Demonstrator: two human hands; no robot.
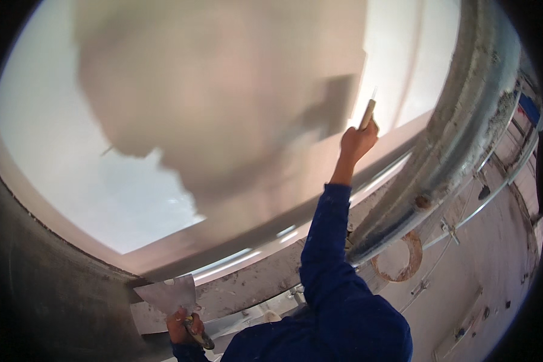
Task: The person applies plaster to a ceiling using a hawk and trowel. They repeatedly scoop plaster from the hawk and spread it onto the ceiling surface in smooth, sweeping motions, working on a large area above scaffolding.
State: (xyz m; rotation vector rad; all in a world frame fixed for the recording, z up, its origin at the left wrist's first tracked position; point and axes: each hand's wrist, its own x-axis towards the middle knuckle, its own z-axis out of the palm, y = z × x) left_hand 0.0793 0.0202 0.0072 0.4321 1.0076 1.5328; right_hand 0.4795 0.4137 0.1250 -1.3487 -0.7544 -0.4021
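Note:
My right hand [359, 142] is raised on an outstretched arm near the right part of a pale, smooth wall [241, 90]. Its fingers are closed around the light wooden handle of a putty knife [368, 114]. That knife's blade appears almost edge-on, and a squarish shadow falls on the wall beside it. Low at the left, my left hand [178, 326] grips a wide-bladed scraper [170, 294], its grey blade pointing up. Its dark handle sticks out below the fingers. A second pale, flat piece [148, 318] shows beneath the blade; how it is held is unclear.
A thick, splattered metal pipe or rail [446, 145] curves down the right side. A dirty ledge [247, 292] runs along the wall's foot. Over the stained floor [464, 271] at lower right lie a rusty ring [413, 256] and thin rods. A dark panel [42, 277] borders the left.

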